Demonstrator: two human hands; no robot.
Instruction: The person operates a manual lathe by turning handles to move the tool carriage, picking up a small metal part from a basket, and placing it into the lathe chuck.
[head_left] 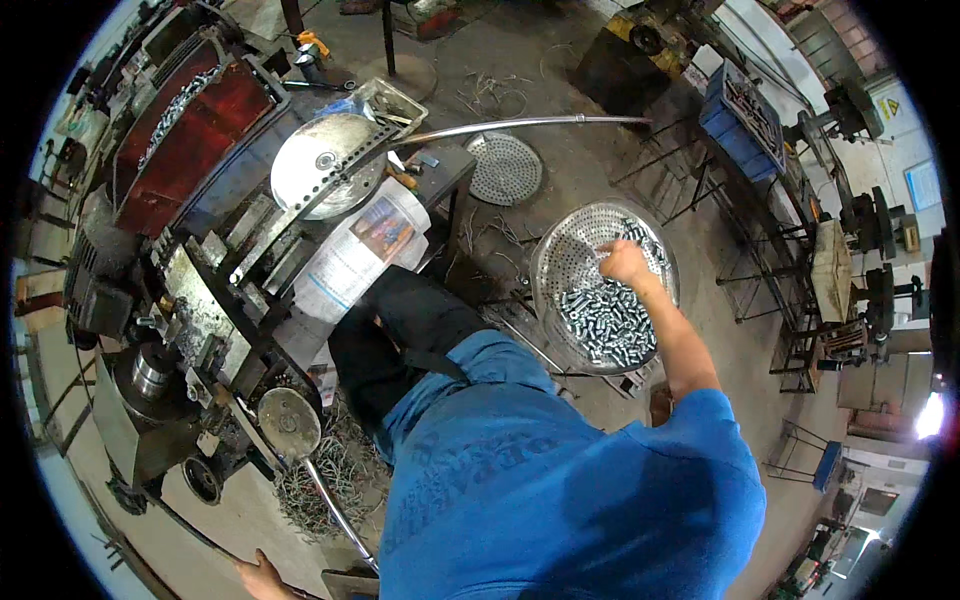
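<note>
My right hand (625,263) is over a round, perforated metal basin (552,262), its fingers drawn together. Whether a small piece is between them is too small to tell. Many short, shiny metal cylindrical parts (610,322) are heaped in the near half of the basin, and a few lie along its far right side. Down at the lower left, my left hand (262,578) is closed round a long dark bar (205,540) that runs up to the machine. A work machine (200,300) with a pale round disc (325,160) stands to my left.
A newspaper (350,260) covers the machine's edge by my knees. Red bin (200,130) with metal parts stands far left; a blue crate (740,120) rests on the right-hand bench. A perforated round plate (505,168) and metal shavings (330,485) lie on the floor.
</note>
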